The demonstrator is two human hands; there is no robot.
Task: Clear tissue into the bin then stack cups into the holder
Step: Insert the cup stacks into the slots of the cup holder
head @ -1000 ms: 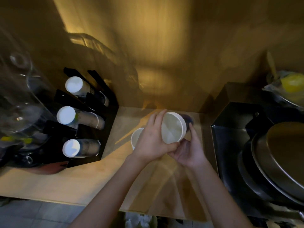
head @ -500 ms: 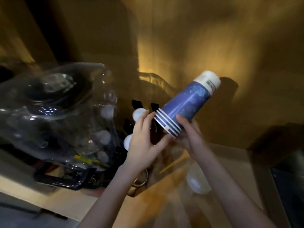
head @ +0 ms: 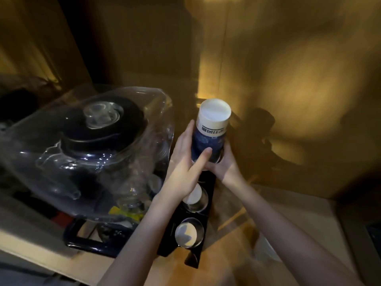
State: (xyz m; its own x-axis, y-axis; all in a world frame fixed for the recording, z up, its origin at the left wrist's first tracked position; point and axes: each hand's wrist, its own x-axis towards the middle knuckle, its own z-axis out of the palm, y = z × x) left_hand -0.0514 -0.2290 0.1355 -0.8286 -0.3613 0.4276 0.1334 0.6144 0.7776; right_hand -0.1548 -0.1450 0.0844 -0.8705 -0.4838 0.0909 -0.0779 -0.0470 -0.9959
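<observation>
Cup stack (head: 210, 133): I see a nested stack of blue paper cups, bottom up, white base toward the camera, printed band below it; it stands nearly upright over the far end of the holder, both hands on it.
Left hand (head: 186, 162): I see it wrapped on the stack's left side, fingers along the wall, thumb (head: 201, 158) laid across the near face, gripping the cups.
Right hand (head: 224, 165): I see it cupped under the stack's lower right edge, closed on the cups.
Holder (head: 185, 250): black rack running near to far below the hands; two slots show white round cup bases (head: 188, 234), one partly behind the left wrist.
Glass jar (head: 92, 145): large clear vessel with a dark lid, just left of the holder.
Counter (head: 231, 240): wooden, blurred on the near right.
</observation>
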